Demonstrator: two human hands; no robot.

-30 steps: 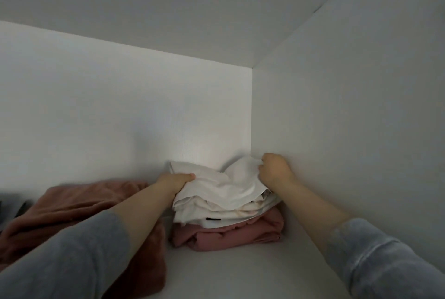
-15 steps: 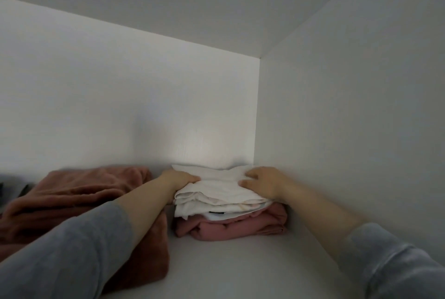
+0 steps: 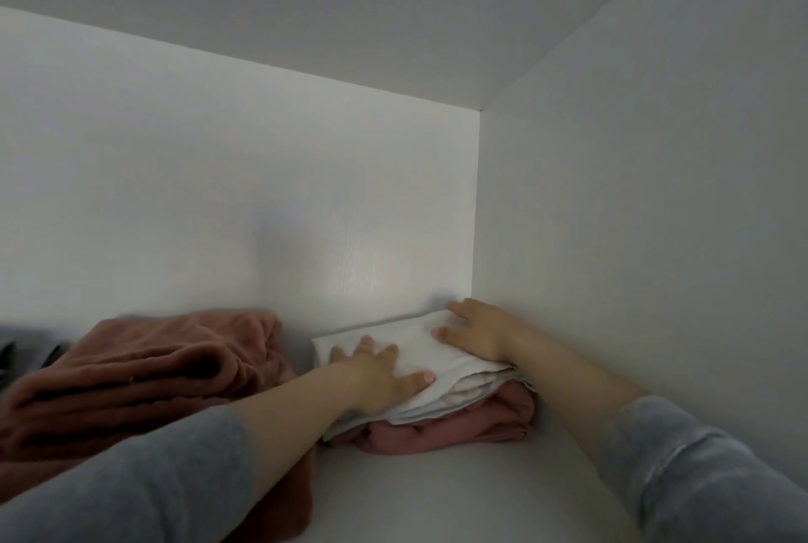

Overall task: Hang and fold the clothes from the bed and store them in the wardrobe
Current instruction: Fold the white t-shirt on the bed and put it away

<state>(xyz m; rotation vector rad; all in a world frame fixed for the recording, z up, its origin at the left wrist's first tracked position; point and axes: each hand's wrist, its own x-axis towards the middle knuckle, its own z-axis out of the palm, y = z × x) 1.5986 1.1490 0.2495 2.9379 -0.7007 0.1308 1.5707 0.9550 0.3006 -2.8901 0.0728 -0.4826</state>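
Wardrobe shelf (image 3: 437, 494) fills the lower view, with the side wall (image 3: 634, 280) just right of the right hand. A loosely folded rust-brown pile (image 3: 153, 367) sits left of the left forearm, beside it. The stack is under both hands in the back corner: white garment (image 3: 441, 352) on top of pink garment (image 3: 459, 429), tucked against the side wall, likely to keep it square and save shelf room. Left hand (image 3: 380, 378) lies flat on the near-left part of the white garment with fingers spread. Right hand (image 3: 476, 332) lies flat on its far-right part by the wall. The hands are apart and grasp nothing; both press down, which reads as flattening the top fold. A second ago both fists bunched the white cloth, raised. Half a second ago the right was already flat and the left curled at the edge. Now both are flat and the cloth is smoother.
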